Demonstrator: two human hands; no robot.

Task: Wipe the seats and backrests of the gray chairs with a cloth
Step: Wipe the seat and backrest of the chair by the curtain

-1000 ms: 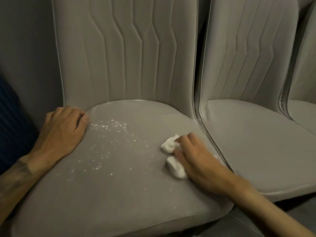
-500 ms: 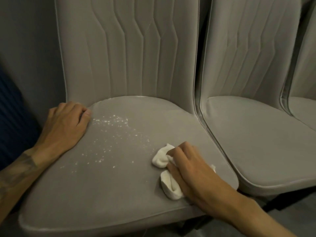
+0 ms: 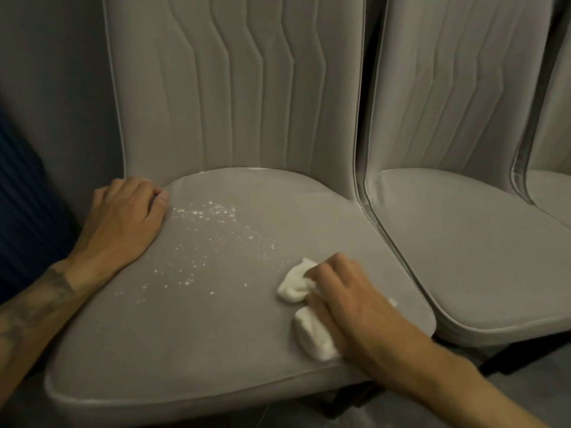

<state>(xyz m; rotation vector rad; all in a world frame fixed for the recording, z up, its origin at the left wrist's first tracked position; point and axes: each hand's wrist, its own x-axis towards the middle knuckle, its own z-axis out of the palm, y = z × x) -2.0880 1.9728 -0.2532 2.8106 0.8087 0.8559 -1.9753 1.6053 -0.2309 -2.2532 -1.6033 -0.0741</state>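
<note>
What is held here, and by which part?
Right hand grips the white cloth around its middle, ends sticking out. Left hand, fingers curled, rests on the seat.

The left hand (image 3: 123, 223) and right hand (image 3: 349, 307) are bare, forearms unsleeved; a dark, blurred tattoo (image 3: 46, 291) covers the left forearm above the wrist.
</note>
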